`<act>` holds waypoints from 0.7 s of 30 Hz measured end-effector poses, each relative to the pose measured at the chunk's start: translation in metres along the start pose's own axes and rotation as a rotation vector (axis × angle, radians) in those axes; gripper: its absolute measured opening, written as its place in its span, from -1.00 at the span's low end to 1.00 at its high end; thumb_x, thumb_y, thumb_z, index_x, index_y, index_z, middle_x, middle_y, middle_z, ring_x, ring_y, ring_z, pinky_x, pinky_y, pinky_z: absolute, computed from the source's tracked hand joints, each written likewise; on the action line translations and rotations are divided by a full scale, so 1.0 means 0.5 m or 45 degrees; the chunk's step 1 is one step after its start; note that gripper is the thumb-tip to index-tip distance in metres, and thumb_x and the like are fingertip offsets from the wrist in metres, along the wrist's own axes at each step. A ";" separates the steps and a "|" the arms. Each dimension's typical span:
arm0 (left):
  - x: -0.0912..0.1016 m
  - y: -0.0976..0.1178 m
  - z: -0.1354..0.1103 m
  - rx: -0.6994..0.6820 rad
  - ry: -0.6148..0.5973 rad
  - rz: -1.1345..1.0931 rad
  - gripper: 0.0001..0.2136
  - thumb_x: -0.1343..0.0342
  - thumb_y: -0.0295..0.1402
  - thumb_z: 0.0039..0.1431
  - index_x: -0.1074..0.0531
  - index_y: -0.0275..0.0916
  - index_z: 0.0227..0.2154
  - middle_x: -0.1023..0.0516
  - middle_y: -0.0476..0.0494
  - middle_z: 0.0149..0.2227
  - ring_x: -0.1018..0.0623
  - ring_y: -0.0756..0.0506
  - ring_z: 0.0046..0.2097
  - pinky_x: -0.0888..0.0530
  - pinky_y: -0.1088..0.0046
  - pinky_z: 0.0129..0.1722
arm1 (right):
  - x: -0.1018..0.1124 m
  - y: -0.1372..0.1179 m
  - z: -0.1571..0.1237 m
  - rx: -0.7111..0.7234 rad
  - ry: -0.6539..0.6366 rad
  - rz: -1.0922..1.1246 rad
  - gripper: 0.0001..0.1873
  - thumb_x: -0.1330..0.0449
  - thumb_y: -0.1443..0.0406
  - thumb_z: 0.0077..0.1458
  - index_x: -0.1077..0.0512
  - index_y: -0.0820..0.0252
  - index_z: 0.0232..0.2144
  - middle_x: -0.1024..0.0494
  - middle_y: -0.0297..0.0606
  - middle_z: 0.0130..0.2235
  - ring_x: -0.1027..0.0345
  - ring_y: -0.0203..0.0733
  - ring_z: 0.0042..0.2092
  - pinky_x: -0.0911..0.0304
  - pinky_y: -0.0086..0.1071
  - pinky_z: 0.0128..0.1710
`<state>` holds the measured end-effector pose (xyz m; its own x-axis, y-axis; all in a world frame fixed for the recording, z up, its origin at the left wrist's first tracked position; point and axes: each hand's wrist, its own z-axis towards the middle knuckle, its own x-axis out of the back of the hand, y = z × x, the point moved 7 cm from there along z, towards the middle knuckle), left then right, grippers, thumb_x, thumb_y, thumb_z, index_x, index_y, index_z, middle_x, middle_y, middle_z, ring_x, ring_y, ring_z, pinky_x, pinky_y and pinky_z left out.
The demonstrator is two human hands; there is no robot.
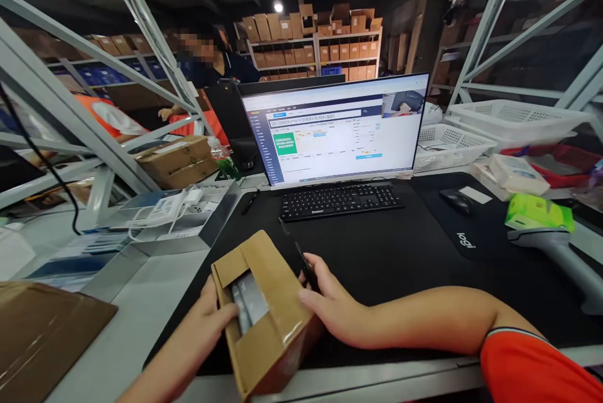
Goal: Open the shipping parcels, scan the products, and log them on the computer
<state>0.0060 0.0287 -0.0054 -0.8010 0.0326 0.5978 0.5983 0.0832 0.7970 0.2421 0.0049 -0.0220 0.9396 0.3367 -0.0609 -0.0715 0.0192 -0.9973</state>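
Note:
A brown cardboard box [282,265] is tilted over the front of the black desk mat [377,252]. Grey contents [249,299] show through a gap between its flaps, but I cannot make out what they are. My left hand [214,312] grips the box's left side, with the thumb at the opening. Held in my right hand [330,302] is a slim black utility knife [301,258], its thin end pointing up toward the keyboard [342,200]. The fingers of that hand are closed around the handle, next to the right side of the box.
Behind the keyboard stands a lit monitor [334,133]. To the right are a mouse [456,201], a grey barcode scanner [560,258] and white baskets [518,117]. A tray of cables and papers [183,221] and another carton [51,334] lie left. A person [211,64] is beyond the monitor.

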 end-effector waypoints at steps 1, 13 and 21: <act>0.015 0.013 0.014 0.061 -0.075 -0.003 -0.31 -0.08 -0.27 -0.04 -0.32 -0.23 0.25 -0.56 -0.21 0.17 -0.57 -0.31 0.15 -0.53 0.08 0.16 | -0.005 0.000 -0.004 -0.051 -0.066 0.061 -0.37 -0.20 0.17 0.16 -0.16 0.06 0.24 -0.37 -0.24 -0.04 -0.30 -0.13 0.01 -0.23 -0.14 0.12; 0.005 0.184 0.140 -0.435 -0.769 0.494 -0.63 -0.10 -0.12 0.22 -0.59 -0.05 0.02 -0.64 -0.06 0.08 -0.61 -0.22 0.09 -0.48 0.17 0.17 | 0.208 -0.070 -0.053 0.225 0.072 -0.563 -0.74 -0.08 0.16 0.35 -0.43 0.08 0.00 -0.55 -0.26 -0.12 -0.42 -0.13 -0.12 -0.30 -0.22 -0.05; 0.063 0.131 0.041 -0.906 0.124 0.778 -0.58 0.09 0.05 0.36 -0.60 -0.02 -0.10 -0.63 -0.07 0.08 -0.60 -0.21 0.11 -0.51 0.23 0.14 | 0.177 -0.079 -0.069 0.837 -0.178 -1.596 -0.58 0.03 0.32 0.40 -0.47 0.03 0.18 -0.58 -0.17 -0.18 -0.37 -0.19 -0.29 -0.19 -0.33 -0.31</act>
<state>0.0196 0.0555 0.0638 -0.3577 -0.2164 0.9084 0.8136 -0.5497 0.1894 0.3395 0.0016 0.0106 0.4587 -0.1420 0.8772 0.5939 0.7833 -0.1838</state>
